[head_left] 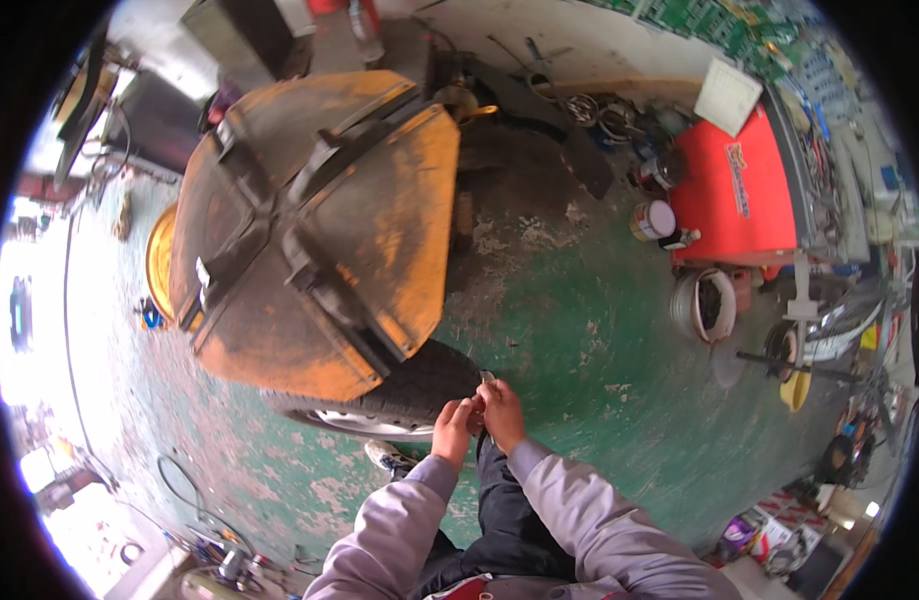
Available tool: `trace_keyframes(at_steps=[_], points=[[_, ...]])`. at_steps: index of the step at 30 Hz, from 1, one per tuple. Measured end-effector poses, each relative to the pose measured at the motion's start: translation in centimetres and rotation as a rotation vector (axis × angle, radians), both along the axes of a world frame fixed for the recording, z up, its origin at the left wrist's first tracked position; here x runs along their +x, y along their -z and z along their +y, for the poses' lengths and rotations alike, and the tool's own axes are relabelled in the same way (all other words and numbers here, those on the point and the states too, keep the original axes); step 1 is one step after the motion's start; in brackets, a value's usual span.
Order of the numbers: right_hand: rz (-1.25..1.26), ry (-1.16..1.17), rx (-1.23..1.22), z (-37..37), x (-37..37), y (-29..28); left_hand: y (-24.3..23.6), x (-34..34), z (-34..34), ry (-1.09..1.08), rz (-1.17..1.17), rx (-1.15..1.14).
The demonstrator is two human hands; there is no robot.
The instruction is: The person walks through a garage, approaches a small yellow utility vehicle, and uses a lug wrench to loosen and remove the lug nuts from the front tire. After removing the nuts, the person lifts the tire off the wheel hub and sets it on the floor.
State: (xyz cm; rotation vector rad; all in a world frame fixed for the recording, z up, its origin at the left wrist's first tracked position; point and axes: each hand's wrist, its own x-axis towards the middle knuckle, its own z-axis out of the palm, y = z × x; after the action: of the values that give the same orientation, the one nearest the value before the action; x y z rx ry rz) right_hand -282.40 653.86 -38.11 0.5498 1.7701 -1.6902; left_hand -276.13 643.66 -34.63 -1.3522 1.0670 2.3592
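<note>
My left hand and my right hand meet in front of my legs, fingertips together. A small pale metal piece pokes out beyond my right fingers, which are closed around it. My left fingers are pinched against the same spot; what lies between them is hidden. A thin dark strip or hose hangs below my right hand, its kind unclear. Just ahead, a tire with a silvery wheel rim leans under the tire changer's worn orange turntable. Dark clamp jaws and slides cross on the turntable's top.
At the right stand a red cabinet, a white bucket and a lidded can. A yellow wheel rim is left of the turntable. A cable curls over the green, paint-chipped floor. My shoe is beside the tire.
</note>
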Motion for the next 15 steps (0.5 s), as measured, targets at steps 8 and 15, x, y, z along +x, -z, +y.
trace_keyframes(at_steps=[8,15], points=[[-0.051,0.114,-0.202,-0.2,-10.7,2.8,-3.7,-10.0,4.4,-0.058,0.324,-0.108],[-0.197,0.026,-0.255,-7.6,-21.2,4.7,-4.9,-11.6,1.0,0.022,0.305,-0.362]])
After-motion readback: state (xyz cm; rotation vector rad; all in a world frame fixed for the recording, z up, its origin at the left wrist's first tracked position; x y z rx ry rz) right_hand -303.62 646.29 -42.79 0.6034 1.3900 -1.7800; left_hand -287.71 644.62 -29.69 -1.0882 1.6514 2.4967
